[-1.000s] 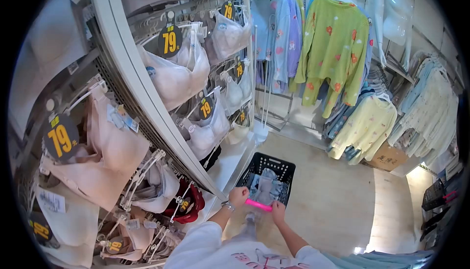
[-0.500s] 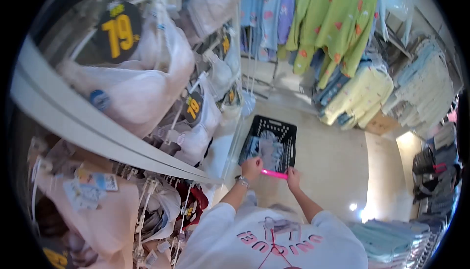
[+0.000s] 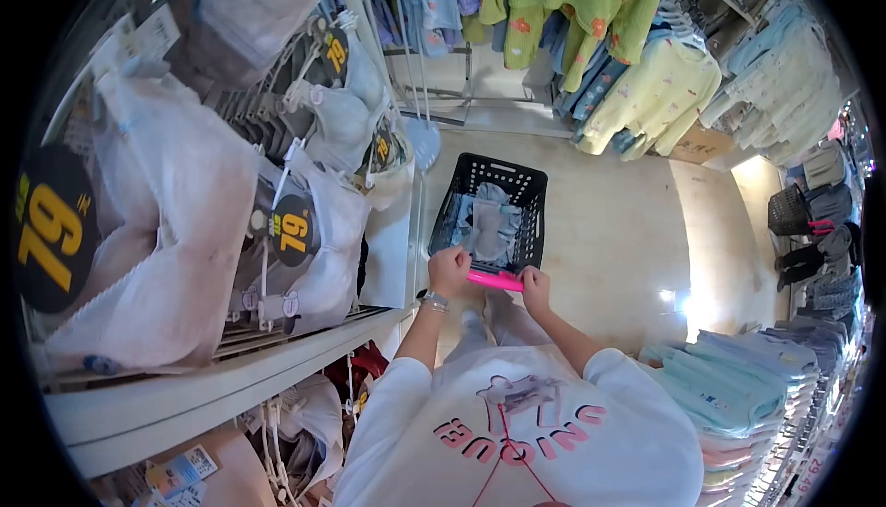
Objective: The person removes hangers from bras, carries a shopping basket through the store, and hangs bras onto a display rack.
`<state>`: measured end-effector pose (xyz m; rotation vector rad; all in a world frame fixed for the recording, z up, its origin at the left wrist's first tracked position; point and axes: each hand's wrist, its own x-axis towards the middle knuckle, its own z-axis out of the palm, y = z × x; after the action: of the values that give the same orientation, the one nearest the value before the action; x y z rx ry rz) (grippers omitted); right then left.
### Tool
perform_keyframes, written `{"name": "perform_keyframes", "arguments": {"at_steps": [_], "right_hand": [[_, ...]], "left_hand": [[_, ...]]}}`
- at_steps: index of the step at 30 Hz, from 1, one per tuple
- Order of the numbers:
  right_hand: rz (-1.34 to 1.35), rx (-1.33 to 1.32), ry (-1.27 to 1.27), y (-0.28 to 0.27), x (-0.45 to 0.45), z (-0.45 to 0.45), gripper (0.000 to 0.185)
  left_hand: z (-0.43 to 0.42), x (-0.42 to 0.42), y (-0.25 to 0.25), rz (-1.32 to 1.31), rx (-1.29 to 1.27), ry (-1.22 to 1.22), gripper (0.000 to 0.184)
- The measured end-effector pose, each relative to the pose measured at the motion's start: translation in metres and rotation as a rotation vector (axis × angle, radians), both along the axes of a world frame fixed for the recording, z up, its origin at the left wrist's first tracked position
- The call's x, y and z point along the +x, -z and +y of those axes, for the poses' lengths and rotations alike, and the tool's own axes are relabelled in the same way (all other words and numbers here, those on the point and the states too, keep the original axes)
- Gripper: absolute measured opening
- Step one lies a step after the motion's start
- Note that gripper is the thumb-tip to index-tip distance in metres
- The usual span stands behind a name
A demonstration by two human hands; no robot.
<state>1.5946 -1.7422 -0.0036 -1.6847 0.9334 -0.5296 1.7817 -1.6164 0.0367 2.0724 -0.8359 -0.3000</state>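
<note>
A black shopping basket [image 3: 446, 204] with perforated sides is at floor level in front of me. Light blue and grey garments [image 3: 489, 228] lie inside it. Its pink handle [image 3: 496, 280] extends towards me, and both my hands are closed around it. My left hand [image 3: 449, 272], with a watch or bracelet at the wrist, grips the handle's left end. At the right end, my right hand [image 3: 534, 289] holds on too. My legs show just below the handle.
Bras [image 3: 166, 212] hang close on my left, with round price signs [image 3: 293, 230] reading 79, above a white shelf edge [image 3: 231, 382]. Ahead hang green tops [image 3: 591, 0] and yellow tops [image 3: 651, 92]. Another rack with pale blue clothes [image 3: 715, 387] stands at lower right. Tiled floor [image 3: 618, 221] lies between.
The camera view has shifted, and the bra display now fills more of the left side. Basket and hands appear higher and slightly further left in view. Both hands keep their grip on the pink handle.
</note>
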Motion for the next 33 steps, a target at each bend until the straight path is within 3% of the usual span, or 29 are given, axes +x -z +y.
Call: {"name": "perform_keyframes", "arguments": {"at_steps": [12,21,24,27,30,33], "right_hand": [[0.099,-0.029,0.062,0.004,0.039,-0.024,0.032],[0.15,0.066,-0.094,0.0,0.064,-0.056,0.032],[0.249,0.211,-0.234,0.01,0.063,-0.069,0.027],[0.196,-0.104,-0.466,0.034,0.064,-0.078,0.024],[0.193,0.011,-0.414,-0.011,0.08,-0.09,0.025],[-0.193,-0.308,-0.393,-0.055,0.106,-0.098,0.033]], "left_hand": [[-0.063,0.066,-0.002,0.134,0.204,0.162,0.015],[-0.106,0.104,0.016,-0.134,0.464,0.439,0.018],[-0.117,0.11,0.019,-0.234,0.52,0.566,0.023],[-0.126,0.122,0.027,-0.335,0.595,0.644,0.029],[-0.138,0.124,0.012,-0.324,0.64,0.69,0.033],[-0.151,0.129,0.004,-0.243,0.69,0.668,0.035]]}}
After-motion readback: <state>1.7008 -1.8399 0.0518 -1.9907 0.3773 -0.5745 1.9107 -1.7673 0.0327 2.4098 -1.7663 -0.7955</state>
